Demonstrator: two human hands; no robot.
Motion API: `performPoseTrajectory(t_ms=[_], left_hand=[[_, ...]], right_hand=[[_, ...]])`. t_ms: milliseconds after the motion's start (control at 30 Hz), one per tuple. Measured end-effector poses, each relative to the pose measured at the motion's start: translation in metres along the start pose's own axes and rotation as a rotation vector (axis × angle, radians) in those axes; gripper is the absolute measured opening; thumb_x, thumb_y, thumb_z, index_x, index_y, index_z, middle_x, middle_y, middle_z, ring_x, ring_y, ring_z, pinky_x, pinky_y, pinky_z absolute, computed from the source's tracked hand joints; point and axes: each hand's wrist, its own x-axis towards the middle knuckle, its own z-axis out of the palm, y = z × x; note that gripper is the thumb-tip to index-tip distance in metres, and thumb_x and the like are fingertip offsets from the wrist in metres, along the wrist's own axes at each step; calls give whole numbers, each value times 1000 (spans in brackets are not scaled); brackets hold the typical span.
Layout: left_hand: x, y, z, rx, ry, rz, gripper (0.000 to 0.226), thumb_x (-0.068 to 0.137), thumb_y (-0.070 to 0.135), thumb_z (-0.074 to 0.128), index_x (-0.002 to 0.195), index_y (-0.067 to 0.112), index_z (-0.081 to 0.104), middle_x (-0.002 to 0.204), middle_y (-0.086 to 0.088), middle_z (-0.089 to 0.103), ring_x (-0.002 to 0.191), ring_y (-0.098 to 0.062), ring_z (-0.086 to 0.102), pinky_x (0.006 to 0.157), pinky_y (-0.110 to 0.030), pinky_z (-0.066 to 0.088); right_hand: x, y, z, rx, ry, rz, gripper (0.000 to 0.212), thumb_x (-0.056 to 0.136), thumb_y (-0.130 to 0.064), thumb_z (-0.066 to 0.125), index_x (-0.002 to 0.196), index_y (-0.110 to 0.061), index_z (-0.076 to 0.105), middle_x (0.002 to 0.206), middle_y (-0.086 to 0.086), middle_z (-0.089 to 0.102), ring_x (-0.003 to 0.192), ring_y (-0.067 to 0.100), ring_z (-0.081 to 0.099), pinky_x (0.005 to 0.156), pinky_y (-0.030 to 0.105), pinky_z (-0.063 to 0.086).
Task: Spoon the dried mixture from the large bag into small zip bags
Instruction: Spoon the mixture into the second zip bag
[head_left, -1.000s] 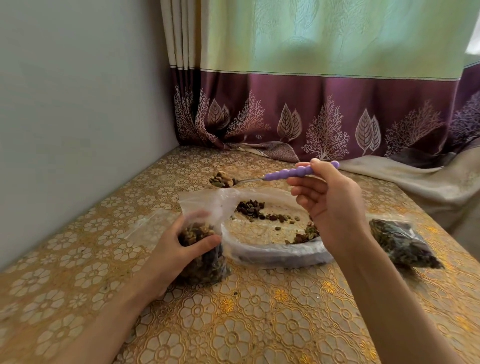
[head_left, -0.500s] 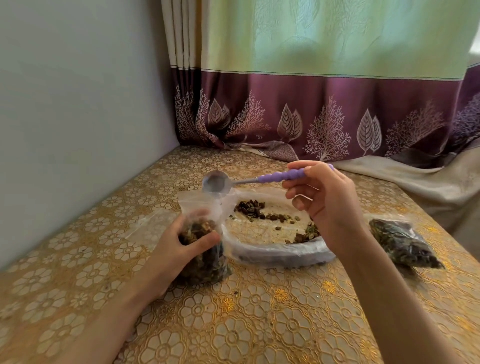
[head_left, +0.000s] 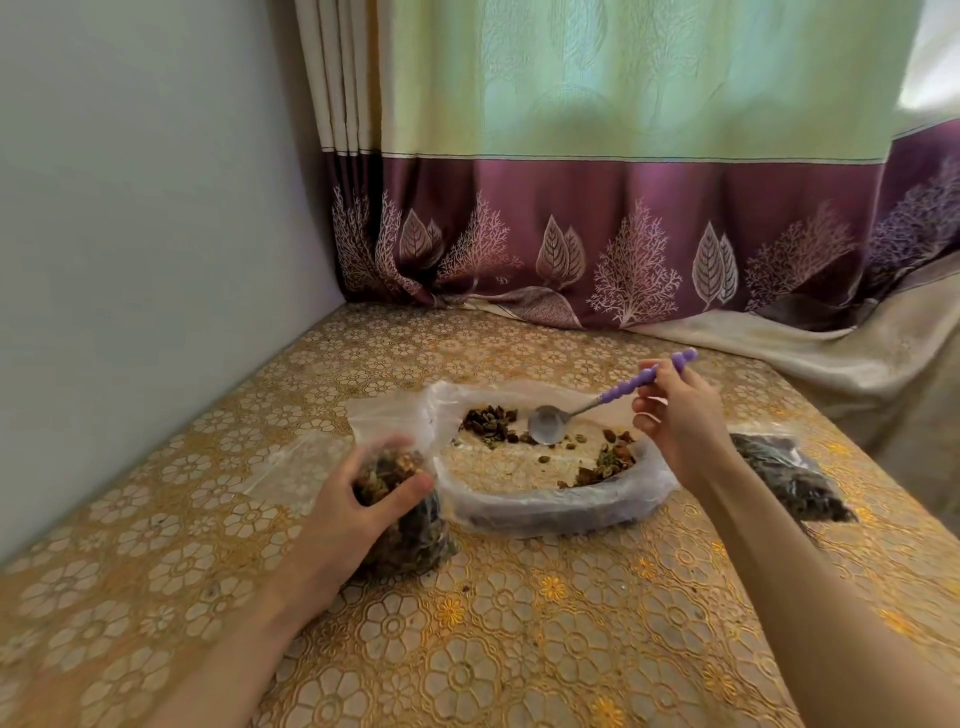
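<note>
Your left hand (head_left: 358, 499) grips the part-filled small zip bag (head_left: 400, 499); your right hand (head_left: 675, 421) pinches the purple-handled spoon (head_left: 545, 423), apparently empty, inside the large bag (head_left: 550, 506). Next, scoop the scattered dried mixture (head_left: 491, 421). Around you: gold floral tablecloth (head_left: 519, 623), curtain (head_left: 597, 156), wall (head_left: 145, 182).

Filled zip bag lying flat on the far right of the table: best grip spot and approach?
Judging from this view, pinch the filled zip bag at its near end, coming from above on the near-right side. It lies flat on the table, so its thin plastic edge suits a pinch better than the bulging middle. The right hand with the spoon blocks its left side. I cannot tell where its zip end is.
</note>
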Motion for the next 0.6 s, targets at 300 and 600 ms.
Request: performPoseTrajectory(t_ms=[300, 600], left_hand=[[0, 0, 0, -14, -4, 1, 36, 64, 48, 76, 97, 49, 59, 109, 8, 58, 99, -11, 57, 69, -22, 48], [0, 3, 2, -24, -15, 3, 70, 28, 85, 66, 91, 56, 59, 106, 11, 57, 95, -9, 57, 68, -23, 49]], right_hand=[[31, -16, -2, -413, 7, -48, 30, 102, -15, 32, 77, -12, 48, 59, 7, 56, 43, 9, 43, 38, 18, 31], [35, -25, -18, -481, -134, 139, 31, 101, -17, 35, 75, -10, 51, 64, 7, 53, 49, 12, 39, 35, 16, 28]])
